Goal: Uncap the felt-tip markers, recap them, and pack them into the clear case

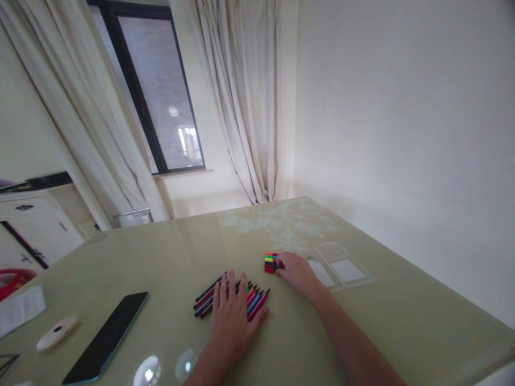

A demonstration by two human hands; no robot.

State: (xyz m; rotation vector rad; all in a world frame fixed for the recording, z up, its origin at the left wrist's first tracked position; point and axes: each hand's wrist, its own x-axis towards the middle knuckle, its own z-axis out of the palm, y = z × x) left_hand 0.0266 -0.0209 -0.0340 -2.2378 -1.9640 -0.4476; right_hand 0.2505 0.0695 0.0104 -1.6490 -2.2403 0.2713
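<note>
My left hand [231, 316] lies spread over a bunch of felt-tip pens [257, 304], which are uncapped at the visible tips and covered in part by the palm and fingers. To the right, my right hand [298, 271] has its fingers curled around the end of a small stack of brightly coloured pen caps [269, 262]. Red, yellow, green and dark ones show at its left end, and the rest is hidden by the fingers. Just beyond that hand lies an open clear plastic case [354, 268] with white card inside.
On the left of the table [161, 257] lie a black phone [108, 338], a white oval object [57, 333] and a folded white paper [22, 310]. Two round shiny spots show near the front edge. A wall stands along the table's right side, with a curtain [245, 96] behind.
</note>
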